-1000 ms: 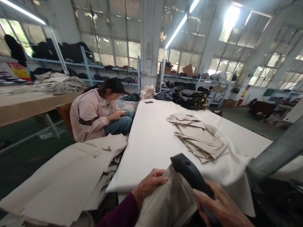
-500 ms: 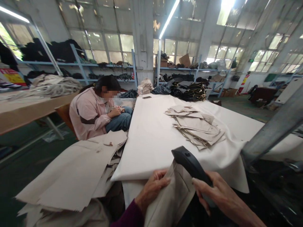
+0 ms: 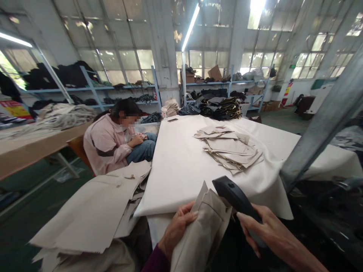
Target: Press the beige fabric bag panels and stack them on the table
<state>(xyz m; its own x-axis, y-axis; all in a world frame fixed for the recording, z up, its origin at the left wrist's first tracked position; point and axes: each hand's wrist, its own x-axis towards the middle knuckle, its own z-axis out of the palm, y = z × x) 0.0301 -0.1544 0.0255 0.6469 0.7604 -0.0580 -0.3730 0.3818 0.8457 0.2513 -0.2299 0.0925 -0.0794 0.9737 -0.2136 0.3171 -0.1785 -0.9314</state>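
My left hand [image 3: 181, 223] pinches the edge of a beige fabric piece [image 3: 202, 230], which hangs down at the bottom centre with a pointed corner upward. Wrapped round the grip of a black handheld tool [image 3: 236, 194] is my right hand [image 3: 262, 226]. The tool's head lies close to the right side of the fabric's upper part; whether they touch is unclear. Beyond both hands, a pile of beige pieces with metallic edges [image 3: 229, 147] rests on the white-covered table [image 3: 176, 173].
A stack of large beige panels [image 3: 90, 211] stands at the left. A seated person in a pink jacket [image 3: 104, 139] is beyond it. A slanting metal post [image 3: 317, 132] rises at the right. Dark folded items [image 3: 221, 107] lie at the table's far end.
The tool's head has shifted right, from the fabric's upper corner to its right side. The fabric's pointed corner now shows uncovered. The whole view has turned slightly.
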